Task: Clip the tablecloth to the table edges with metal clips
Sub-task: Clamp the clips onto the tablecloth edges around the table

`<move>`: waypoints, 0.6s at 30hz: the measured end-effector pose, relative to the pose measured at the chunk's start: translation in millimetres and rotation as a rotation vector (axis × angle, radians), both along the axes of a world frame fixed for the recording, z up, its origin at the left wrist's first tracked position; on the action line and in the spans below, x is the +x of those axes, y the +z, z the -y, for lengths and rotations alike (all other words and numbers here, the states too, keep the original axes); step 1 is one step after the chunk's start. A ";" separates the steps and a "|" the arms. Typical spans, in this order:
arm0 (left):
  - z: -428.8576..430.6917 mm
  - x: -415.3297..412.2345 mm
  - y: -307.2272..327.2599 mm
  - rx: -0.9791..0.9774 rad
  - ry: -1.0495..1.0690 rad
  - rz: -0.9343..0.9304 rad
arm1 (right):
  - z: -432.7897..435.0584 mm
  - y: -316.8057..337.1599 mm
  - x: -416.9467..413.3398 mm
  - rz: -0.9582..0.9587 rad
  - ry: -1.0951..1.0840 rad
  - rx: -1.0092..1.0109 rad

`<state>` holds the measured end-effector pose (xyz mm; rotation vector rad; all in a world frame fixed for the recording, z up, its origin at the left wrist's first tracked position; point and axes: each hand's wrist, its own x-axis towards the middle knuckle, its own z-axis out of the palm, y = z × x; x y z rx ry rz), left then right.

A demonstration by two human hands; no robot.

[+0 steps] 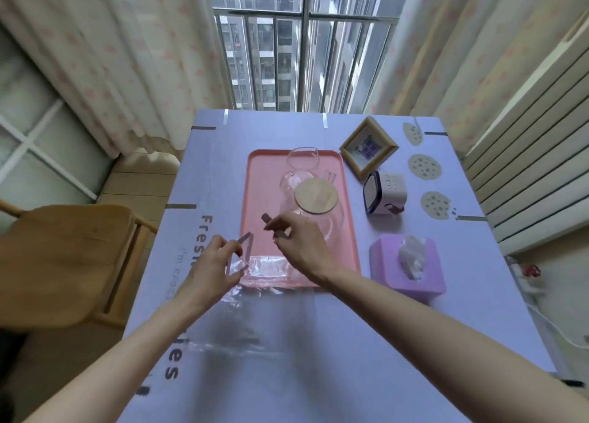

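Note:
A lilac tablecloth [318, 343] covers the table. Metal clips hold it at the left edge [180, 206], at the far left corner [204, 128] and at the right edge [471, 219]. My left hand [216, 263] pinches a bent metal clip [243, 247] above the near left corner of the pink tray [255, 199]. My right hand [299, 241] pinches another metal clip [271, 223] over the tray, a short way from the left hand. A clear plastic bag [264, 268] lies under both hands, across the tray's near rim.
On the tray stand a glass jug with a wooden lid [315, 196] and a glass cup [302, 158]. A picture frame [368, 148], a white box [387, 196] and a purple tissue box [409, 266] sit to the right. A wooden chair [70, 256] is at the left.

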<state>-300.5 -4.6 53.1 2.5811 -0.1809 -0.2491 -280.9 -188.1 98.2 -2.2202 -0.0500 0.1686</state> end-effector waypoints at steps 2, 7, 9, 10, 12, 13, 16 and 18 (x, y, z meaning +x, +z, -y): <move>7.6 -25.1 -4.7 0.018 -0.040 -0.035 | 11.9 -10.8 -23.1 -0.053 -0.066 0.027; 25.1 -64.7 -28.7 0.091 -0.147 -0.062 | 31.4 -26.4 -70.3 -0.169 -0.126 0.027; 32.4 -74.3 -36.0 0.137 -0.158 -0.072 | 36.0 -29.2 -85.1 -0.163 -0.087 -0.020; 36.1 -77.9 -38.9 0.158 -0.168 -0.067 | 38.4 -30.1 -92.2 -0.160 -0.074 -0.032; 42.1 -83.3 -43.4 0.214 -0.175 -0.070 | 42.2 -30.2 -104.8 -0.171 -0.087 -0.024; 43.5 -84.2 -45.5 0.243 -0.171 -0.077 | 43.5 -29.9 -110.8 -0.182 -0.104 -0.012; 45.4 -87.5 -47.7 0.298 -0.184 -0.064 | 47.0 -29.6 -128.2 -0.211 -0.176 0.030; 48.9 -95.4 -48.8 0.233 -0.211 0.129 | 49.6 -32.6 -140.0 -0.222 -0.228 0.070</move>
